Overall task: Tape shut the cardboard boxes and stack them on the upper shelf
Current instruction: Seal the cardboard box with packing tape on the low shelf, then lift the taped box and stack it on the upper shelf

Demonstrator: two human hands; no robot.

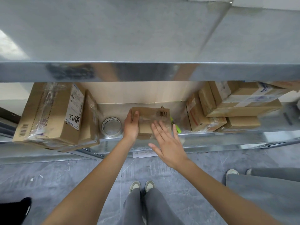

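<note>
Head view, looking down past a bare upper shelf (146, 72) to the lower shelf (227, 135), where the work is going on.

Far left: two large cardboard boxes (48, 114) standing close together, wrapped in clear tape, one with a white label and handwritten marks. Just right of them a roll of clear tape (111, 126) lies flat on the metal.

Centre: small cardboard box (151, 118), on the lower shelf near its front edge. Left hand (132, 125) holds its left end, fingers curled over the top edge. Glossy clear tape already runs across the top face; a barcode is printed near the far right corner. Right hand (168, 143) is spread flat, fingers straight and apart, over the near right part of the box. Whether the palm presses the tape or hovers just above it, cannot tell.

Just right of the box: a yellow-green marker (177, 127), partly hidden by the right hand. Further right: a pile of smaller boxes (227, 108), leaning and stacked, several taped.

Progress, as a judgement: sealing of this box looks nearly finished, probably at the smoothing-down stage. Nothing sits on the visible part of the upper shelf, so stacking is still to do for this box and apparently all the others.
</note>
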